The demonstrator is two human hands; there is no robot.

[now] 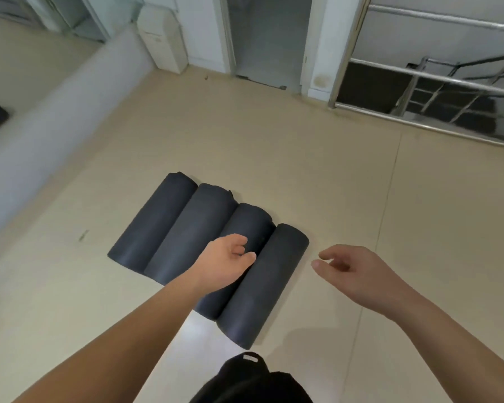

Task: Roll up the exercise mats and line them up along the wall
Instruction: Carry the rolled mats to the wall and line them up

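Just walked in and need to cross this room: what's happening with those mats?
A person is tidying exercise mats. Four dark rolled mats lie side by side on the beige floor, out in the open rather than against the wall. The left hand hovers open over the two nearest rolls; the right hand hangs open beside them, holding nothing.

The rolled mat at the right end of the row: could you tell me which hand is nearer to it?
Left. The left hand is over the seam beside that mat, seemingly touching it; the right hand hangs open above bare floor to its right.
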